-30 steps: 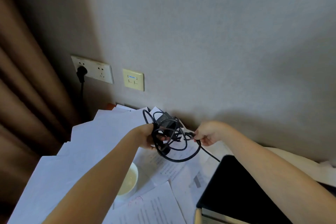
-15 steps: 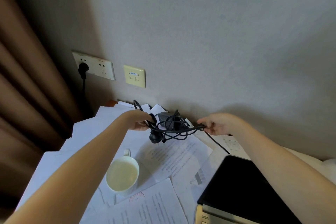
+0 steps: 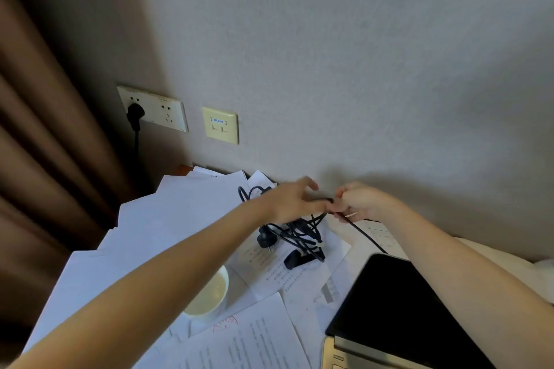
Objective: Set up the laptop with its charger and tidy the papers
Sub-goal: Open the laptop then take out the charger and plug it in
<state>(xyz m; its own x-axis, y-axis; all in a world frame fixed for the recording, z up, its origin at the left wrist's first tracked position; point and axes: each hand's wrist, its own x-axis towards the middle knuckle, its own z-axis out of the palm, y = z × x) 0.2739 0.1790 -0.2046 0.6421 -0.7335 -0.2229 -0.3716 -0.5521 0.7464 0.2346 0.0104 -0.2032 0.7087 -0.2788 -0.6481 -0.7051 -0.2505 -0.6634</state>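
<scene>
- our hands have closed together; charger (image 3: 299,237) has sunk onto papers (image 3: 180,219) at the back edge of the tabletop (image 3: 184,170).
- left hand (image 3: 287,204) pinches it, right hand (image 3: 359,204) fists it.
- limp, light: we'd grip the plug (image 3: 265,239).

Reaches forward with both bare forearms, pinching the charger cable (image 3: 314,220) in the left hand (image 3: 295,201) and clutching it in the curled right hand (image 3: 359,202) — knuckles nearly touching

Cup (image 3: 209,293) is set on the papers (image 3: 168,219); charger tangle (image 3: 295,237) is spotted at its 2 o'clock; laptop (image 3: 398,308) at 3 o'clock-ish
</scene>
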